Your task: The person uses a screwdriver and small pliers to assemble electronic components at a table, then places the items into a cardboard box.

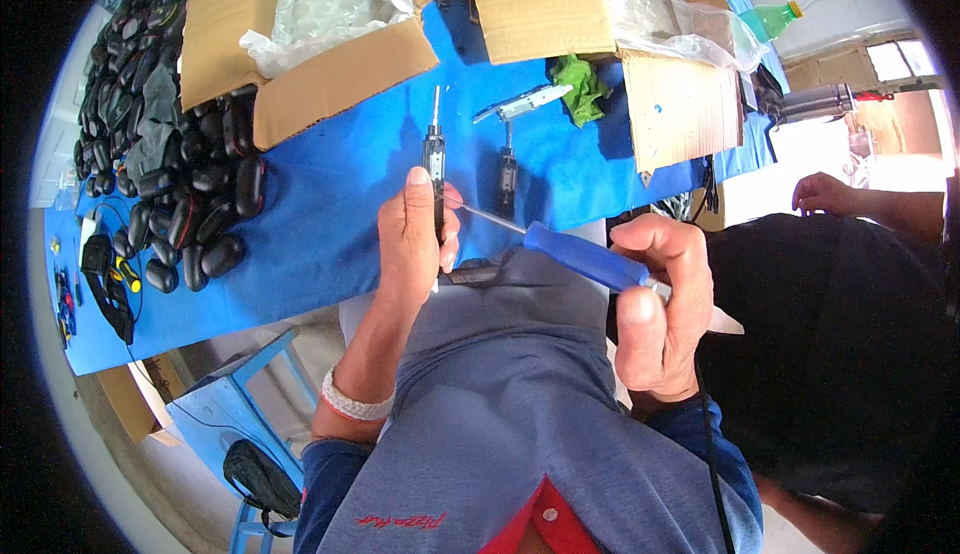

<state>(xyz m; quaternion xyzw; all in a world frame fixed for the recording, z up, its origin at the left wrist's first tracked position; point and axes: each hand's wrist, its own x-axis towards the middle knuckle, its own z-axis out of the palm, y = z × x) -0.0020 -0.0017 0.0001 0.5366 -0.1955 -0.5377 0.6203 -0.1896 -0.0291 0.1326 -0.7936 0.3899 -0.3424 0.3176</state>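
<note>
My left hand (412,239) is closed round a slim black device (436,169), upright, with a grey inner part and a thin metal shaft on top. My right hand (665,309) grips a screwdriver (585,256) by its blue handle. The screwdriver's thin shaft points left, its tip close to the fingers of my left hand; exact contact cannot be made out. A white pointed piece (726,324) shows beside my right hand. On the blue cloth beyond lies a similar slim device (508,176), with a pale grey elongated part (530,104) behind it.
Two open cardboard boxes (345,82) (540,9) lined with clear plastic stand at the back. Black oval cases (205,184) are heaped at left. A green crumpled cloth (583,92) and green bottle (772,21) lie toward the right. Another person's hand (825,194) is at right.
</note>
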